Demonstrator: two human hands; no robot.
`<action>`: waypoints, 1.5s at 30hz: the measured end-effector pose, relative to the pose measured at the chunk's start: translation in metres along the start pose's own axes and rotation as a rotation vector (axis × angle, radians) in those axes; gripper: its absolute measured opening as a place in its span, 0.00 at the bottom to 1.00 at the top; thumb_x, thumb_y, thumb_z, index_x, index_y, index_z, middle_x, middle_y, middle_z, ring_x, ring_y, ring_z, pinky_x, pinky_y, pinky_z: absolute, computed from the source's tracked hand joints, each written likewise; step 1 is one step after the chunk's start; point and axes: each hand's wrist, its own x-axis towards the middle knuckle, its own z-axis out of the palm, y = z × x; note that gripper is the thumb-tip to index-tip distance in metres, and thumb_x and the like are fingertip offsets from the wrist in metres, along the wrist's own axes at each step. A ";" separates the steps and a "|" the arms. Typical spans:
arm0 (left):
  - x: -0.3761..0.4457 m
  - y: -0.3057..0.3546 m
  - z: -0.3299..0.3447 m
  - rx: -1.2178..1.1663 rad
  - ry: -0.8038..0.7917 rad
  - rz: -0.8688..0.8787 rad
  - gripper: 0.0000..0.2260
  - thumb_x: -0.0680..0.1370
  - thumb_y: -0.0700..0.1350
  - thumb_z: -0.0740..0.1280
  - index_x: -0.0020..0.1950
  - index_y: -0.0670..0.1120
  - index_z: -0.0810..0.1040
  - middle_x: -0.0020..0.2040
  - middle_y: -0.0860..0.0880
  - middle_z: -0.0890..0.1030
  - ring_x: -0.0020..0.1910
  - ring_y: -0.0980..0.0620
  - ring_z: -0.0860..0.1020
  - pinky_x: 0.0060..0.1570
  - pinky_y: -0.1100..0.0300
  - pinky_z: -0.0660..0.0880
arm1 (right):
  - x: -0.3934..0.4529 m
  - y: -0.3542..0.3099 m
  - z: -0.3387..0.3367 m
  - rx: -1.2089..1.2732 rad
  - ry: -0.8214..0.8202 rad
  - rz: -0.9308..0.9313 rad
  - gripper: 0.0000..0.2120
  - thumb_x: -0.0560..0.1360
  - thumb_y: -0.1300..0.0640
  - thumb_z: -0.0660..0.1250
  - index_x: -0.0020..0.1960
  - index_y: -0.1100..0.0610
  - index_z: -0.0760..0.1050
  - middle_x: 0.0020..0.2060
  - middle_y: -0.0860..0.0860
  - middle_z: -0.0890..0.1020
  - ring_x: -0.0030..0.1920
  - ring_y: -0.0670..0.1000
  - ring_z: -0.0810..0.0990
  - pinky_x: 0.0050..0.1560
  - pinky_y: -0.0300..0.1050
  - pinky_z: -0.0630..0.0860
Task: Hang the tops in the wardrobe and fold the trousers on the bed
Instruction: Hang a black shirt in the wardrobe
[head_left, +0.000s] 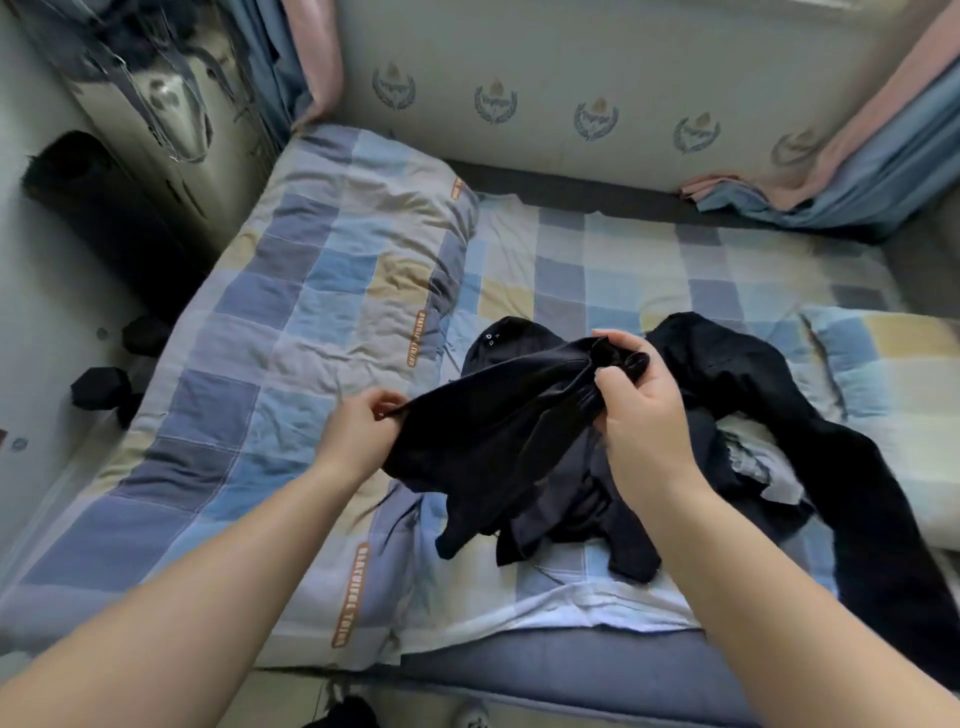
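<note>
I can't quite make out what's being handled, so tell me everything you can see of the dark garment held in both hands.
The garment is black, thin, soft cloth with a slight sheen. It hangs stretched between the left hand, pinching one edge, and the right hand, gripping a bunched edge. Its lower part droops onto the pile of dark clothes on the bed. Its type is unclear.

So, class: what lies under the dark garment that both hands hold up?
Under the dark garment lies a heap of dark clothes on the checked bedsheet. How many pieces are in the heap is hidden.
</note>
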 end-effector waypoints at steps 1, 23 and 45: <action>-0.008 0.011 -0.006 0.000 0.003 0.019 0.06 0.75 0.41 0.69 0.43 0.52 0.78 0.44 0.48 0.82 0.50 0.47 0.80 0.53 0.52 0.76 | -0.007 -0.010 -0.011 -0.028 0.003 -0.016 0.17 0.68 0.60 0.60 0.44 0.39 0.79 0.40 0.46 0.81 0.41 0.50 0.77 0.45 0.46 0.76; -0.066 0.186 -0.135 -0.349 -0.127 0.161 0.07 0.77 0.42 0.61 0.40 0.46 0.75 0.37 0.48 0.75 0.33 0.52 0.74 0.47 0.55 0.77 | -0.102 -0.123 -0.078 -1.012 -0.045 -0.529 0.08 0.71 0.54 0.73 0.44 0.51 0.73 0.37 0.47 0.80 0.38 0.48 0.77 0.41 0.43 0.75; -0.158 0.344 -0.062 -0.559 -0.899 0.377 0.03 0.76 0.45 0.68 0.44 0.47 0.79 0.40 0.50 0.79 0.39 0.52 0.82 0.42 0.55 0.80 | -0.341 -0.225 -0.137 -1.728 0.411 -0.134 0.06 0.76 0.49 0.66 0.51 0.49 0.75 0.45 0.42 0.78 0.47 0.47 0.78 0.45 0.41 0.72</action>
